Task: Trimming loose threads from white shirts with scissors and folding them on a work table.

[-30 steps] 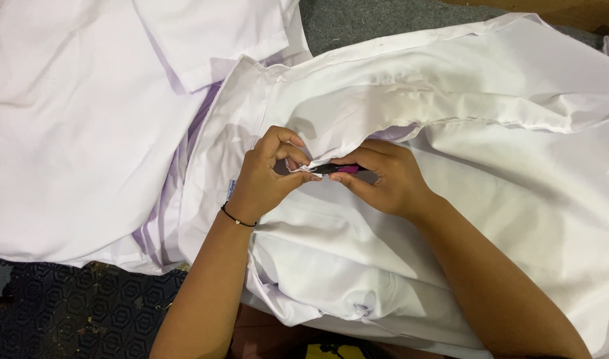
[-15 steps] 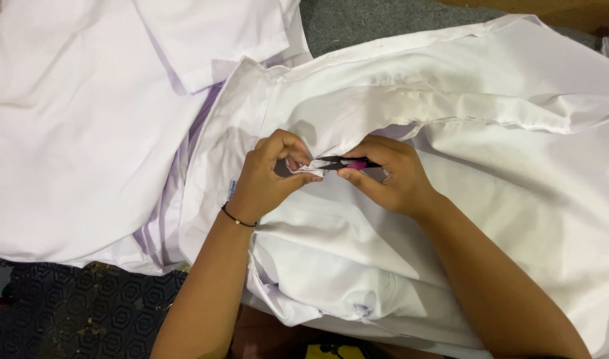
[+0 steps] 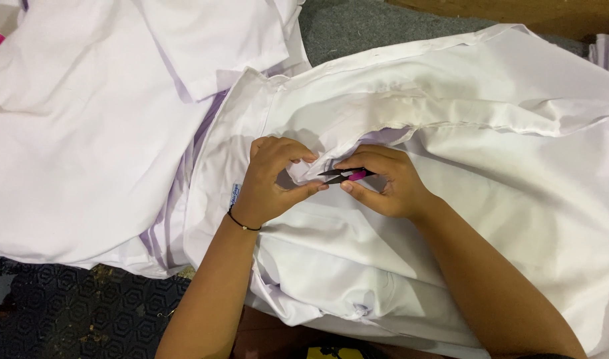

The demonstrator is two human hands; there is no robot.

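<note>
Smooth white cloth shirt (image 3: 490, 199), dark metal snips (image 3: 345, 175) with pink plastic, rough grey carpet (image 3: 357, 26).

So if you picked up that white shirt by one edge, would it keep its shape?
Probably not. The white shirt lies in soft folds and wrinkles, so it would likely droop. The left hand pinches a bit of it easily, suggesting thin, light cloth. It looks smooth, so it may slide, while the right hand holds small snips.

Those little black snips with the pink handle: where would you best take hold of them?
By the pink handle end, coming from the right, as the right hand does. The thread snips lie nearly flat with their black points aimed left at the white garment fold pinched by the left hand; that end is sharp.
</note>
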